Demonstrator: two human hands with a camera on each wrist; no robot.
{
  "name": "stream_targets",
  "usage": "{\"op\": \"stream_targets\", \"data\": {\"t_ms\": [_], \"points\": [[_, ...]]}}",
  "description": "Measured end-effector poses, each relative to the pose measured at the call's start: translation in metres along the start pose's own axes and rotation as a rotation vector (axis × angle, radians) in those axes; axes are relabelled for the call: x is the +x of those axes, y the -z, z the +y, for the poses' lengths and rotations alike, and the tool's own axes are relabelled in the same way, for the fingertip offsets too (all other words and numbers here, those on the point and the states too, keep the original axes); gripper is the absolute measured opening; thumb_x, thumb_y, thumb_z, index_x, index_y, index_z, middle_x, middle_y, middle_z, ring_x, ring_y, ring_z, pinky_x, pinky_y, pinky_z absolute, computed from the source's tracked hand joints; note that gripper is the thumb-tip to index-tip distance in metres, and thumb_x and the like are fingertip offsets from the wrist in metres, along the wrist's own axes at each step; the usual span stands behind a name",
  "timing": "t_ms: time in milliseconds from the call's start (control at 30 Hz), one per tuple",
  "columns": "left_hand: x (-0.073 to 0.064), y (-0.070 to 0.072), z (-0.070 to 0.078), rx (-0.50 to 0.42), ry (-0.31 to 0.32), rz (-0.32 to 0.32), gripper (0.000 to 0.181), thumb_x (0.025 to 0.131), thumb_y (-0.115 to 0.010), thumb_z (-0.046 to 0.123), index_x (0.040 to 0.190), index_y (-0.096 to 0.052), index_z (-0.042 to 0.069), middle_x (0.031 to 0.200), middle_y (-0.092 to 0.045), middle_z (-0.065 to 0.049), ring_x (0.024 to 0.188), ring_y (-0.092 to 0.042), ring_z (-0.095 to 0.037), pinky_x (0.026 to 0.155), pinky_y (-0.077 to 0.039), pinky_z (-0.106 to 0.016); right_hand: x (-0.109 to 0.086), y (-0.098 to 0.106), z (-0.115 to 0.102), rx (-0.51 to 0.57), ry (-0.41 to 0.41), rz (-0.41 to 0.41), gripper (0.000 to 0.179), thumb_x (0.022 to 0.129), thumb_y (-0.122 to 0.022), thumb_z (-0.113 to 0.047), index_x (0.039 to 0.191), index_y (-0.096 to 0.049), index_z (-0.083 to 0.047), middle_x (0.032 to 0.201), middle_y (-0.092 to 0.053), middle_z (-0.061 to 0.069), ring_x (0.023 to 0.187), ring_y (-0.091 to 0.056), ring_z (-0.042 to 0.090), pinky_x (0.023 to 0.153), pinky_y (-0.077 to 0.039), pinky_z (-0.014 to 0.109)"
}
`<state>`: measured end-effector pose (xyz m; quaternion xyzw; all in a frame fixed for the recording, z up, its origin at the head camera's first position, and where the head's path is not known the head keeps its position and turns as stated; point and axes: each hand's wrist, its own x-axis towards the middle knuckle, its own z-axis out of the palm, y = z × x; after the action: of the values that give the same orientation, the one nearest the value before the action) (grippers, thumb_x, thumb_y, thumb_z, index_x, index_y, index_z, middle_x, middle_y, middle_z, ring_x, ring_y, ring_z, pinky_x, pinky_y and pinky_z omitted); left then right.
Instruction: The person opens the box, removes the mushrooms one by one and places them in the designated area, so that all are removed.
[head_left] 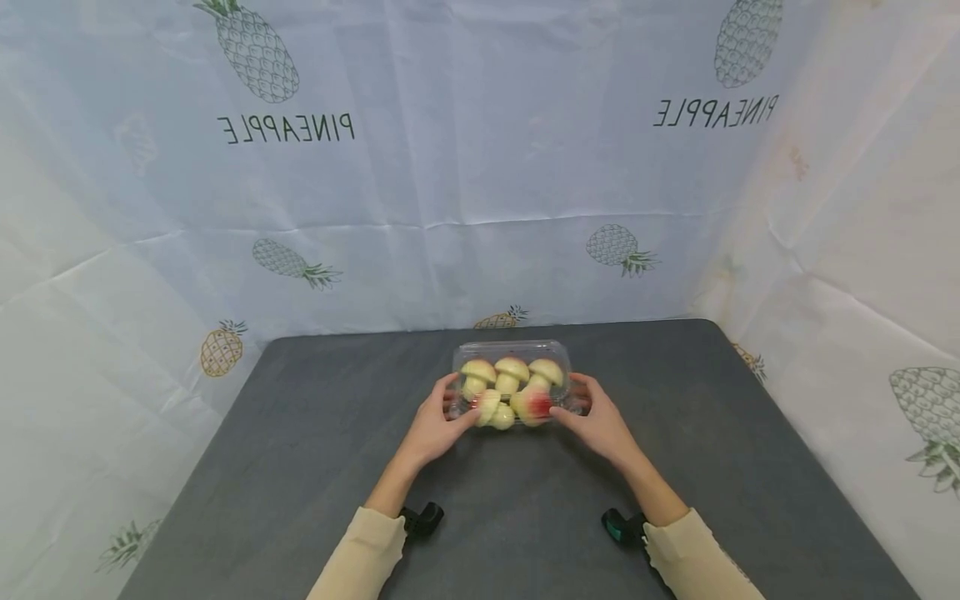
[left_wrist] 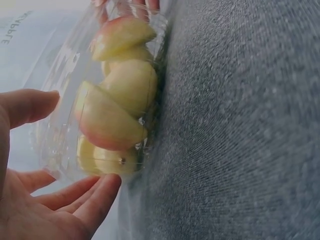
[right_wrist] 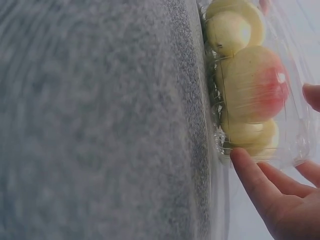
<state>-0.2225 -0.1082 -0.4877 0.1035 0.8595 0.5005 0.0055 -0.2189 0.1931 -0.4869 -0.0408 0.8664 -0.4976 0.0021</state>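
A clear plastic clamshell box (head_left: pixel 512 346) is near the far edge of the dark table, with several pale yellow mushroom-shaped pieces (head_left: pixel 512 371) inside, some blushed red. My left hand (head_left: pixel 438 423) holds its left end, thumb towards the front and fingers round the side. At the opposite end my right hand (head_left: pixel 602 423) holds it the same way. The left wrist view has the box wall (left_wrist: pixel 55 142) between the thumb and fingers of the left hand (left_wrist: pixel 55 210). In the right wrist view, fingertips of the right hand (right_wrist: pixel 290 205) touch the box's lower corner.
The dark grey tabletop (head_left: pixel 517 533) stretches around the box. White cloth (head_left: pixel 480 167) printed with pineapples hangs behind the table and along both sides. Black wrist cameras (head_left: pixel 424 521) are strapped to both wrists.
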Motion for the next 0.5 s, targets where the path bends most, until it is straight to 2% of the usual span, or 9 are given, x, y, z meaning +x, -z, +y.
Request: {"op": "stream_targets", "data": {"t_ms": [500], "points": [[0.0022, 0.0066, -0.0041, 0.007, -0.006, -0.014, 0.080, 0.095, -0.074, 0.037, 0.157, -0.033, 0.008, 0.141, -0.051, -0.025, 0.129, -0.053, -0.044, 0.103, -0.049, -0.056, 0.0019, -0.0034, -0.0043, 0.011, -0.024, -0.024, 0.085, 0.092, -0.076, -0.041, 0.157, -0.033, -0.009, 0.144, -0.049, 0.023, 0.128, -0.052, 0.039, 0.101, -0.048, 0.058]]}}
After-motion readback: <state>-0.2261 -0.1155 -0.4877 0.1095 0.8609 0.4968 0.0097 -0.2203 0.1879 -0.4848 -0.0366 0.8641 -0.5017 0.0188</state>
